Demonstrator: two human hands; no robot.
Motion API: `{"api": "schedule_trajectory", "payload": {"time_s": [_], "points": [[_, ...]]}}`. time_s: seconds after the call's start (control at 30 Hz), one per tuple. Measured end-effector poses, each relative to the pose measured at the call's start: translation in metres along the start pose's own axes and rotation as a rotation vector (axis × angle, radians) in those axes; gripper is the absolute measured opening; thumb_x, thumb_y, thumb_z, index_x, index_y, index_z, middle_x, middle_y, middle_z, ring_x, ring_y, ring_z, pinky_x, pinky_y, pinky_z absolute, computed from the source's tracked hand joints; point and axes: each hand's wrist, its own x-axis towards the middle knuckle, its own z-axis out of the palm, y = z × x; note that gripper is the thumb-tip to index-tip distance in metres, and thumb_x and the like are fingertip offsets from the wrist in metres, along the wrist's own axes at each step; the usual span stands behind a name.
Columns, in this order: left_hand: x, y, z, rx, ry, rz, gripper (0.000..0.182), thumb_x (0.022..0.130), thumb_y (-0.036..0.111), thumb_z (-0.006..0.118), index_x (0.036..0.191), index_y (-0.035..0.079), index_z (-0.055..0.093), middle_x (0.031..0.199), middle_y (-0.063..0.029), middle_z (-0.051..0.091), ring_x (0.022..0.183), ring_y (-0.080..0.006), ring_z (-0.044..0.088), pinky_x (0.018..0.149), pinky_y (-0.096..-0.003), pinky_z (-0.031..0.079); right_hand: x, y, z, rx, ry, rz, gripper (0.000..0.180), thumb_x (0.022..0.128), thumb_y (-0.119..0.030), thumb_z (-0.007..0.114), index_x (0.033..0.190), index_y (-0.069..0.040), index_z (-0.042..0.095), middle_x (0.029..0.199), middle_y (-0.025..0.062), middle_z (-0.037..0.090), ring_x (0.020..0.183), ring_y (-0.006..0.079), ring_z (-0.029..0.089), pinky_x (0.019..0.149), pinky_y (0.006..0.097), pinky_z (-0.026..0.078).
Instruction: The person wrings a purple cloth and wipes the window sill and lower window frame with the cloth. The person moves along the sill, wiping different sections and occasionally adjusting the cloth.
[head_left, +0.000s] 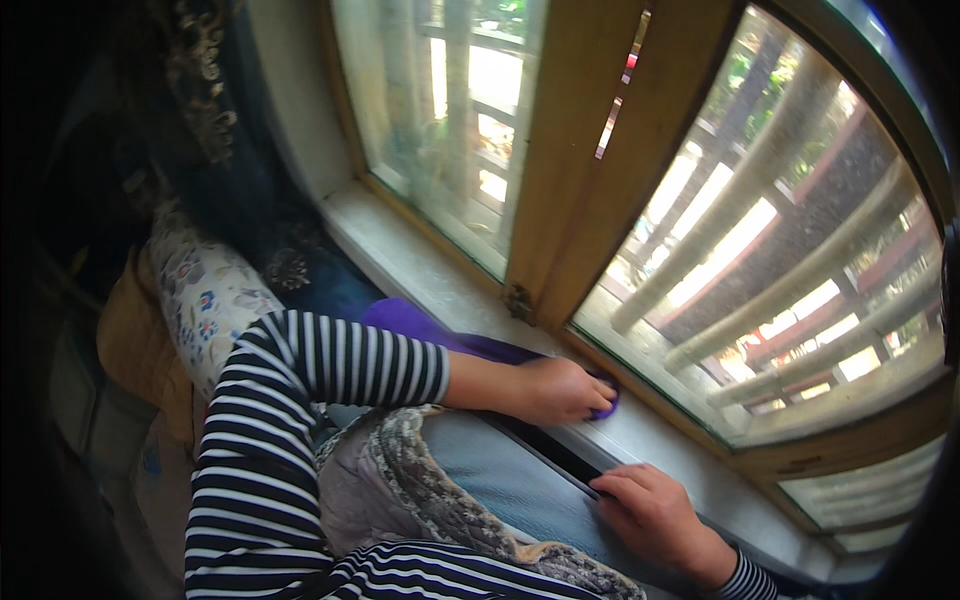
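My left hand (562, 391) presses a purple cloth (409, 319) onto the white windowsill (442, 281). Part of the cloth is bunched under its fingers, and the rest trails back along the sill behind the forearm. Lower right, my right hand (651, 517) grips the edge of a blue padded panel (499, 472), its fingers curled beside the dark gap between panel and sill. The fingers' undersides are hidden.
A wooden window frame (570, 187) with glass panes rises beyond the sill, with a metal latch (519, 300) at its foot. Bars stand outside. Left are a dark blue curtain (247, 150) and a flowered fabric bundle (210, 300). A quilted cover (390, 465) drapes over the panel.
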Motion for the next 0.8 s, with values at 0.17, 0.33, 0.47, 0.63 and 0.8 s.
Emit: {"api": "schedule_trajectory", "payload": {"time_s": [0.17,0.33,0.47,0.63,0.8], "points": [[0.047,0.029,0.035,-0.219,-0.128,0.027,0.011,0.079,0.016,0.058,0.083,0.007,0.059,0.08,-0.015,0.062,0.077,-0.0356,0.061,0.066,-0.0424,0.047,-0.006,-0.012,-0.011,-0.094,0.138,0.163,0.034,0.08,-0.001,0.064,0.113,-0.001,0.056,0.099,0.0136,0.062,0.089,0.0264,0.06,0.082,0.0372,0.047],[0.085,0.059,0.042,-0.584,0.162,-0.118,0.018,0.082,0.018,0.058,0.084,0.001,0.062,0.083,-0.0225,0.064,0.081,-0.0382,0.061,0.07,-0.0425,0.047,-0.016,-0.01,-0.027,-0.081,0.424,0.316,0.023,0.074,0.004,0.063,0.097,-0.002,0.063,0.09,0.0139,0.064,0.075,0.024,0.062,0.061,0.0303,0.05],[0.093,0.086,0.01,-0.725,0.436,-0.082,0.017,0.089,0.012,0.056,0.098,-0.001,0.06,0.088,-0.0231,0.061,0.081,-0.0396,0.06,0.073,-0.0414,0.048,-0.058,-0.021,-0.035,-0.161,0.568,0.401,0.021,0.075,0.002,0.066,0.095,0.0,0.061,0.083,0.0134,0.062,0.068,0.0294,0.061,0.061,0.0337,0.049],[0.133,0.14,-0.044,-1.07,0.477,0.299,0.029,0.1,0.013,0.041,0.122,0.0,0.054,0.117,-0.0153,0.061,0.105,-0.0236,0.062,0.092,-0.0342,0.051,-0.113,-0.029,-0.03,-0.121,0.727,0.579,0.026,0.079,-0.002,0.065,0.104,0.001,0.058,0.091,0.0181,0.062,0.075,0.0336,0.062,0.066,0.0361,0.051],[0.174,0.167,-0.062,-0.786,0.547,0.552,0.043,0.102,0.029,0.034,0.133,0.001,0.041,0.125,-0.0197,0.055,0.11,-0.0313,0.059,0.093,-0.0429,0.05,-0.122,-0.025,-0.032,-0.096,1.0,0.593,0.042,0.079,-0.008,0.067,0.115,0.001,0.048,0.106,0.0226,0.056,0.091,0.0382,0.062,0.075,0.0396,0.053]]}}
